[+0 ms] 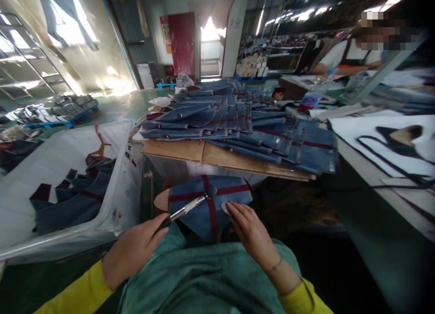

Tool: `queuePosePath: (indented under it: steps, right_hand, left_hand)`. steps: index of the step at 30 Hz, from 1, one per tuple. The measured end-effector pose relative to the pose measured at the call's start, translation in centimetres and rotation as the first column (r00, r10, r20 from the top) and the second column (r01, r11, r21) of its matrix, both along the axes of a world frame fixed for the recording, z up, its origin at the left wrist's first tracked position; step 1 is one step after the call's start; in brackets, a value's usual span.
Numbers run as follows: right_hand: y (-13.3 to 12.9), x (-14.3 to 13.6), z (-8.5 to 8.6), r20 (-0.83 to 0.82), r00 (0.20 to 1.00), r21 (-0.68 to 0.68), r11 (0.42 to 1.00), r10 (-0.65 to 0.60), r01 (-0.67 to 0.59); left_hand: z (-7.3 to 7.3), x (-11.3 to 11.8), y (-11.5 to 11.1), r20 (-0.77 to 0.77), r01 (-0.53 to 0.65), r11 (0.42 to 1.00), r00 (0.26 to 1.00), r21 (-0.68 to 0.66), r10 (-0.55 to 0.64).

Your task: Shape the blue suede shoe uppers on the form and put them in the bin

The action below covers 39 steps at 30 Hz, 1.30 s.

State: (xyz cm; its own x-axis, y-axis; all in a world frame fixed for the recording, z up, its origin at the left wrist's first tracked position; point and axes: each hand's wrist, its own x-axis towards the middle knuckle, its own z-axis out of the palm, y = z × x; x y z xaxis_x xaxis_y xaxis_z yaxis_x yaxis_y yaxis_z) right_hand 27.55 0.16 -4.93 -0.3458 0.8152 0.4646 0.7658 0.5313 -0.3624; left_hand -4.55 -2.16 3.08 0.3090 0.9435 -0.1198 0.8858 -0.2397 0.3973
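My left hand (137, 246) is wrapped round the dark grip of a hammer (187, 207) with a shiny metal shaft. Its dark rounded head lies over a blue piece with crossed maroon bands (193, 191), just in front of my lap. Whether the head touches the piece I cannot tell. My right hand (251, 230) has its fingers pressed together on a small pale flat piece (224, 208), held against the right part of the banded piece. A tan edge (162, 200) sticks out at the left end. A green apron (210, 273) covers my lap.
Ahead, a stack of blue banded pieces (217, 119) lies on cardboard (190, 150). To the left stands a white bin (131, 182) with blue pieces inside. A worktable (369, 173) runs along the right, where another person (355, 55) sits. Loaded blue pallets stand farther back.
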Motion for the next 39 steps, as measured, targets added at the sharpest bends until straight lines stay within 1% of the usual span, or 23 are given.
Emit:
queuePosePath:
  steps: [2, 3, 7, 8, 11, 13, 16, 17, 19, 21, 23, 25, 26, 27, 30, 31, 34, 35, 37, 39]
  right_hand:
    - [0.0, 0.0, 0.0, -0.01, 1.0, 0.0, 1.0, -0.006, 0.006]
    - [-0.1, 0.0, 0.0, -0.015, 1.0, 0.003, 1.0, -0.01, 0.01]
    - [-0.1, 0.1, 0.2, -0.025, 1.0, 0.007, 1.0, -0.01, 0.01]
    - [-0.1, 0.1, 0.2, -0.025, 1.0, 0.004, 1.0, -0.008, 0.008]
    - [0.0, 0.1, 0.2, -0.026, 1.0, 0.002, 1.0, -0.011, 0.011]
    - [0.0, 0.1, 0.1, -0.026, 0.999, 0.0, 1.0, -0.018, 0.018]
    - [0.0, 0.1, 0.1, -0.026, 1.0, -0.009, 1.0, -0.014, 0.013]
    - [0.0, 0.2, 0.1, -0.026, 1.0, -0.014, 1.0, -0.011, 0.01]
    - [-0.1, 0.2, 0.1, -0.026, 1.0, -0.017, 1.0, -0.007, 0.006]
    - [-0.1, 0.3, 0.1, -0.029, 1.0, -0.011, 1.0, -0.01, 0.009]
    - [0.0, 0.3, 0.1, -0.032, 0.999, -0.005, 1.0, -0.011, 0.011]
    - [0.1, 0.2, 0.0, -0.034, 0.999, -0.002, 1.0, -0.012, 0.011]
    - [0.1, 0.2, 0.0, -0.035, 0.999, 0.0, 1.0, -0.012, 0.012]
    - [0.1, 0.2, 0.0, -0.034, 0.999, 0.001, 1.0, -0.013, 0.013]
    - [0.1, 0.2, -0.1, -0.024, 0.999, 0.004, 1.0, -0.025, 0.025]
    - [0.0, 0.2, -0.1, -0.019, 0.999, 0.004, 1.0, -0.03, 0.03]
    - [-0.1, 0.2, 0.0, -0.011, 0.999, 0.006, 0.999, -0.038, 0.038]
    - [-0.1, 0.2, 0.0, -0.011, 0.999, 0.008, 0.999, -0.038, 0.038]
    - [-0.1, 0.2, 0.2, -0.012, 0.999, 0.013, 0.999, -0.032, 0.033]
    - [0.0, 0.2, 0.5, -0.016, 1.0, 0.013, 1.0, -0.026, 0.027]
  left_hand:
    - [0.2, 0.0, 0.3, 0.026, -0.017, 0.998, 1.0, 0.06, 0.015]
    - [0.2, 0.0, 0.5, 0.028, -0.023, 0.997, 0.999, 0.07, 0.021]
    - [-0.1, 0.0, 1.3, -0.009, 0.012, 1.0, 1.0, -0.01, -0.012]
    - [0.0, 0.0, 1.3, 0.001, 0.014, 1.0, 1.0, -0.002, -0.014]
    - [0.4, 0.0, 1.3, 0.056, -0.004, 0.997, 0.998, 0.078, -0.001]
    - [0.5, 0.1, 1.3, 0.049, 0.004, 0.997, 0.999, 0.072, -0.007]
    - [0.4, 0.3, 1.6, 0.02, 0.025, 1.0, 1.0, -0.018, -0.025]
    - [0.3, 0.4, 1.8, 0.035, 0.017, 1.0, 0.999, -0.021, -0.017]
    - [0.2, 0.4, 2.1, 0.1, -0.015, 0.999, 0.995, 0.032, 0.012]
    - [0.1, 0.5, 1.9, 0.136, -0.024, 0.996, 0.991, 0.087, 0.012]
    - [-0.3, 0.8, 1.5, 0.099, 0.014, 0.998, 0.995, 0.056, -0.019]
    - [-0.5, 1.3, 1.3, 0.048, 0.064, 0.998, 0.997, -0.018, -0.063]
    - [-0.6, 1.6, 1.3, 0.042, 0.076, 0.997, 0.996, -0.029, -0.075]
    - [-0.5, 1.9, 1.4, 0.052, 0.08, 0.997, 0.995, -0.017, -0.079]
    - [0.0, 2.9, 2.4, 0.114, 0.054, 0.995, 0.991, 0.083, -0.063]
    - [0.1, 3.3, 2.9, 0.115, 0.06, 0.995, 0.991, 0.081, -0.069]
    - [0.9, 4.7, 4.1, 0.056, 0.149, 0.989, 0.987, 0.002, -0.149]
    - [1.3, 5.3, 4.5, 0.041, 0.18, 0.984, 0.983, -0.006, -0.18]
    - [2.2, 6.6, 5.2, 0.042, 0.203, 0.978, 0.978, 0.053, -0.205]
    - [2.7, 8.0, 5.7, 0.048, 0.201, 0.972, 0.977, 0.119, -0.208]
